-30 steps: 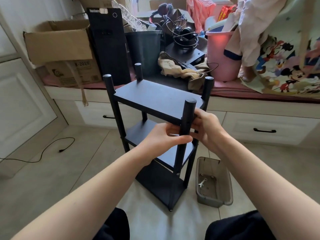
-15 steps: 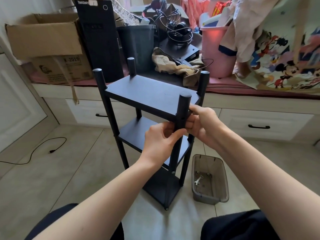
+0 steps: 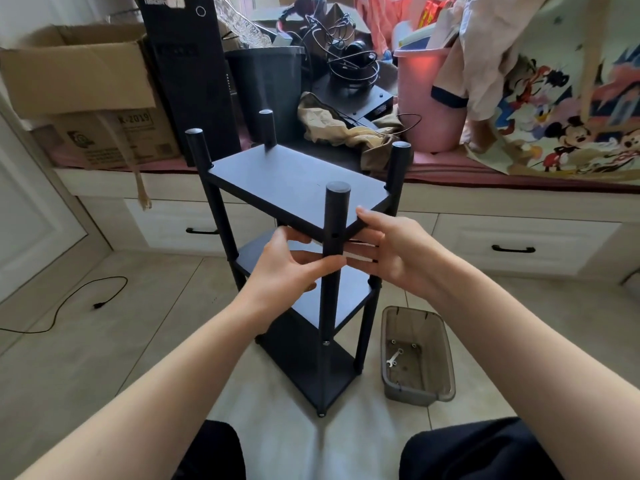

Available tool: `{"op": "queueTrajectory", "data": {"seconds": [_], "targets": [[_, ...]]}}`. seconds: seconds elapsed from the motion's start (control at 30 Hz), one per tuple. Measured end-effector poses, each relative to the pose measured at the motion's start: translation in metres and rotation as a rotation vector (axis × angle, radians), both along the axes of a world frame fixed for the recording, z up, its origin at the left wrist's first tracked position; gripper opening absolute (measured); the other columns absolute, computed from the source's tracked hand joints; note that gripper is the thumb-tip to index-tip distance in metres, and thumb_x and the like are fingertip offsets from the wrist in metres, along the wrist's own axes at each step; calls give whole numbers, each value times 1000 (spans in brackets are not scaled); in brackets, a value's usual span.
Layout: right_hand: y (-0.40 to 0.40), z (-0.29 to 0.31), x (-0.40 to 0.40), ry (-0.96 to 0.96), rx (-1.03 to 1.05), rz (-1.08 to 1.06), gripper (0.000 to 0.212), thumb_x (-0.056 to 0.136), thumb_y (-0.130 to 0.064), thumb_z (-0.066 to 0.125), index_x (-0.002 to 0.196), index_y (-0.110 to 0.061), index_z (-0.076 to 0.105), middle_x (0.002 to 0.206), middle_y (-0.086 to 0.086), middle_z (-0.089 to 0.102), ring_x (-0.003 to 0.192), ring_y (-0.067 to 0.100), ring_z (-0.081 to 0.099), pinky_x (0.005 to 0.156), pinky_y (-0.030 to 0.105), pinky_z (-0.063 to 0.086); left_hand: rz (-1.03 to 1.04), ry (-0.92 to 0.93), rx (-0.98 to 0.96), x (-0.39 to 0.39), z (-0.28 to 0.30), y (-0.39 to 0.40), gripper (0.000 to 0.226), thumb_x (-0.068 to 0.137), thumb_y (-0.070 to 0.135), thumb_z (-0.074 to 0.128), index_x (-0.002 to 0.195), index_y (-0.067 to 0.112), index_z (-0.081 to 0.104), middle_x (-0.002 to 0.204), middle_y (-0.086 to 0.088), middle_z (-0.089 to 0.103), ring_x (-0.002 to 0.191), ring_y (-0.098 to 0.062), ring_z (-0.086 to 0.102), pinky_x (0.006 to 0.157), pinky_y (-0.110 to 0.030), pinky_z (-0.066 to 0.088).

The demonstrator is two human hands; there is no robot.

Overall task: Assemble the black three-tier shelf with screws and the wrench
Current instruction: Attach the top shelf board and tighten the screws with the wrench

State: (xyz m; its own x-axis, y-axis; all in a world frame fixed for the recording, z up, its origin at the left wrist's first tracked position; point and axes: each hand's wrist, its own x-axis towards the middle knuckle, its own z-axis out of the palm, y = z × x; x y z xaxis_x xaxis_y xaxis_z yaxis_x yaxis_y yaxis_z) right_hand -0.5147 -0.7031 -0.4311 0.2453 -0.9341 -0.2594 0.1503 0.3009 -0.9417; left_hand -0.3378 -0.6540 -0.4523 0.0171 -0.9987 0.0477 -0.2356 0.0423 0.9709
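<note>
My left hand (image 3: 287,268) and right hand (image 3: 391,251), fingers loose, steady the near post (image 3: 334,230); I'd align its empty hole with the top shelf (image 3: 294,185) edge first.

The shelf (image 3: 298,181) stands upright on the floor (image 3: 104,341), in front of the bench (image 3: 519,188). The left hand (image 3: 287,268) is at the left of the near post (image 3: 334,244), its fingertips touching the post below the top tier. The right hand (image 3: 391,251) is at the right of that post, thumb on the tier's near edge, fingers beneath it. The bin (image 3: 440,362) sits on the floor just right of the shelf's foot, with the wrench (image 3: 394,358) lying in it. A cable (image 3: 69,306) lies on the floor well to the left. On the bench, the box (image 3: 79,84) is at the left, the bucket (image 3: 429,98) behind and right of the shelf.
</note>
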Motion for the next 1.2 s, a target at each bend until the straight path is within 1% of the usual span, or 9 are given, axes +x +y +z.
{"op": "queueTrajectory", "data": {"seconds": [0.13, 0.27, 0.37, 0.43, 0.53, 0.67, 0.9, 1.07, 1.2], "targets": [[-15, -1, -22, 116, 15, -179, 38, 98, -41, 56, 111, -6, 63, 97, 9, 77, 86, 26, 75, 78, 40, 58, 5, -11, 77, 0, 0, 4, 84, 47, 67, 85, 111, 30, 46, 106, 6, 73, 97, -4, 70, 86, -35, 59], [-29, -11, -21, 415, -142, -299, 39, 99, -45, 48, 117, -11, 55, 97, 4, 73, 99, 23, 65, 76, 35, 51, -2, -69, -20, -7, -1, 3, 68, 63, 55, 88, 109, 30, 44, 105, 8, 69, 92, 0, 69, 75, -18, 55], [-36, -17, -24, 544, -210, -344, 36, 95, -35, 53, 125, -18, 40, 116, 5, 58, 106, 25, 59, 89, 44, 52, 61, -59, -66, -14, -3, -1, 61, 71, 45, 87, 108, 25, 44, 105, 3, 67, 96, -8, 68, 80, -25, 56], [-39, -20, -29, 597, -274, -300, 46, 93, -22, 56, 135, -27, 37, 126, 7, 46, 105, 20, 53, 85, 35, 50, 74, -74, -84, -14, -3, -2, 60, 72, 45, 87, 108, 23, 45, 104, 3, 64, 96, -9, 66, 78, -24, 55], [-42, -26, -28, 577, -361, -225, 35, 97, -12, 55, 127, -28, 47, 123, 4, 51, 109, 17, 52, 68, 19, 39, 60, -107, -69, -7, -2, -5, 63, 69, 48, 88, 109, 22, 47, 106, -1, 63, 99, -14, 66, 83, -35, 59], [-42, -25, -22, 524, -386, -210, 17, 99, -17, 56, 114, -22, 54, 108, -7, 62, 108, 16, 59, 70, 23, 43, 15, -113, -23, 16, 1, -9, 60, 66, 47, 87, 107, 22, 51, 100, -1, 72, 89, -13, 73, 76, -34, 63], [-16, -17, -6, 588, -478, -72, 31, 90, -20, 70, 115, -21, 53, 104, 3, 68, 99, 15, 64, 79, 30, 49, 11, -135, -10, 73, 8, -12, 43, 72, 27, 77, 109, 21, 56, 88, -2, 77, 83, -20, 77, 80, -39, 60], [-2, -15, 4, 621, -529, 8, 45, 88, -19, 72, 126, -28, 48, 103, 1, 70, 103, 13, 63, 81, 29, 46, -30, -34, -14, 102, 9, -5, 33, 83, 15, 81, 114, 21, 70, 105, -2, 77, 94, -23, 76, 78, -29, 61], [5, -16, 11, 611, -558, 5, 59, 88, -20, 72, 135, -36, 39, 97, 3, 70, 96, 16, 65, 85, 32, 46, -26, 35, -35, 114, 10, 0, 35, 69, 32, 84, 104, 34, 78, 110, 3, 76, 101, -20, 74, 83, -26, 60]]}}
